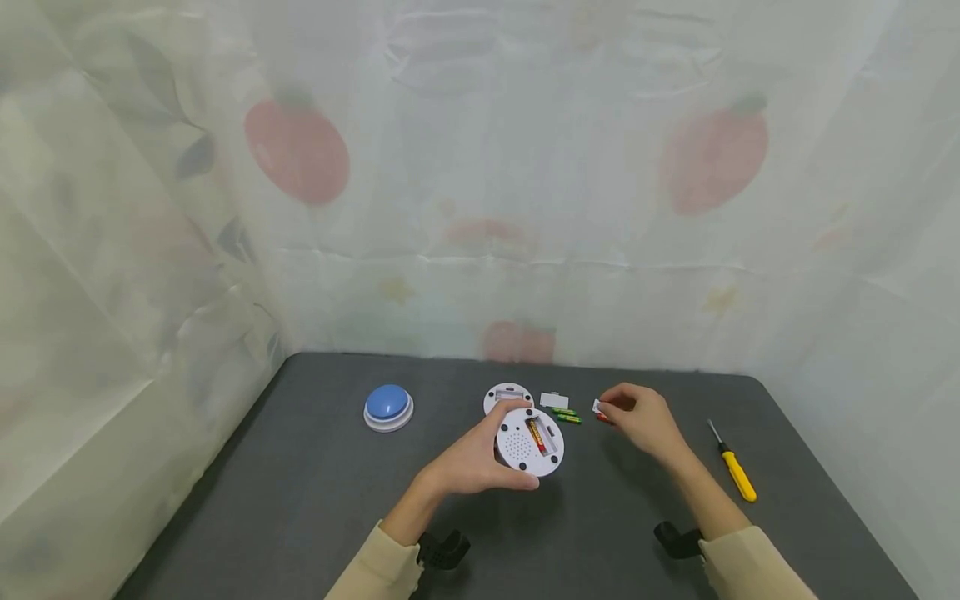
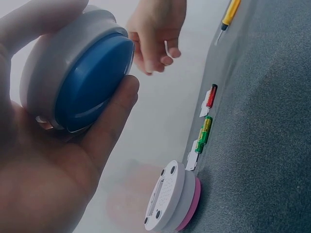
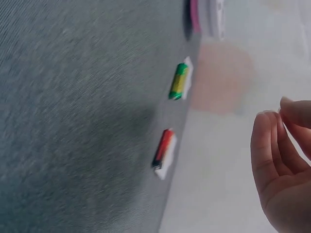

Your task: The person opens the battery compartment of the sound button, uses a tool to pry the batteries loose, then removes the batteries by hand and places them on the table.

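While the held button [image 1: 526, 444] faces underside up, its battery [image 1: 536, 436] slants away leftward.

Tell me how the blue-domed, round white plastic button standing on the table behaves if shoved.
The button should probably slide rather than tip, sitting low on its broad base. Its smooth-looking dome may feel slippery, and its crisp moulded shape suggests stiffness.

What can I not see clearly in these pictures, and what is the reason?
Head view: the red battery on the table, partly covered by the right hand.
Head view: near edge of the pink button, behind the held blue button and left hand.
Left wrist view: the held button's battery compartment, facing away.
Any print on the green batteries: too small in head view, blurred in right wrist view.
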Available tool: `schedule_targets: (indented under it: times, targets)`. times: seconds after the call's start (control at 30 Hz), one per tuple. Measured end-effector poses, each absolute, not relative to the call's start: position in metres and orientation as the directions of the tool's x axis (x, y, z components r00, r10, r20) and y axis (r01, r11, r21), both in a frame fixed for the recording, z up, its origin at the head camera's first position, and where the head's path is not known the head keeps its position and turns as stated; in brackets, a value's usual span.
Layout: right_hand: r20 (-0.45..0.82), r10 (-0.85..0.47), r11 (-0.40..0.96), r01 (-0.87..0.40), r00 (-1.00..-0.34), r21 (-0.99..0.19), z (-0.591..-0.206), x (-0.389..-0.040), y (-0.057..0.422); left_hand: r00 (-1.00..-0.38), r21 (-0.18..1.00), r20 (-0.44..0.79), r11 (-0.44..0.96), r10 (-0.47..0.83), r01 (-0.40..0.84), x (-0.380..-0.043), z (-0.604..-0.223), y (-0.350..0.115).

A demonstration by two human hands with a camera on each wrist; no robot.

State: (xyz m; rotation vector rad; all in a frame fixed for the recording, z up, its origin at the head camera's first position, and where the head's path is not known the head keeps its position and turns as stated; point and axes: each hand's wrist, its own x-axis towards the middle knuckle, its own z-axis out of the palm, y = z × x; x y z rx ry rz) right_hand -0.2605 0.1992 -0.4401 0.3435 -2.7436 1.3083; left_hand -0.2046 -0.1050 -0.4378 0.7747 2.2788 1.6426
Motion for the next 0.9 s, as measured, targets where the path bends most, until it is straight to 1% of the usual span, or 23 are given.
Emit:
schedule_targets:
  times: [0.1, 0.23, 0.47, 0.77, 0.9]
  targets:
    - [0.192, -0.188, 0.593, -0.267, -0.963, -0.759, -0.434, -0.255, 0.194, -0.834, 0.933, 0.116, 0.229, 0.54, 0.279, -0.205, -0.437, -0.105]
    - [0.253, -0.221, 0.571, -0.335, -0.942, -0.749, -0.425, -0.248, 0.186, -0.831, 0.935, 0.115, 0.222, 0.544, 0.275, -0.205, -0.438, -0.105]
    - [0.367, -0.289, 0.53, -0.467, -0.884, -0.708, -0.412, -0.236, 0.171, -0.831, 0.929, 0.118, 0.235, 0.543, 0.285, -0.204, -0.438, -0.105]
    - [0.408, -0.367, 0.444, -0.543, -0.836, -0.713, -0.4, -0.226, 0.156, -0.827, 0.928, 0.122, 0.233, 0.55, 0.291, -0.205, -0.439, -0.104]
    - [0.428, -0.414, 0.413, -0.585, -0.803, -0.698, -0.398, -0.223, 0.15, -0.824, 0.936, 0.11, 0.22, 0.556, 0.274, -0.205, -0.438, -0.104]
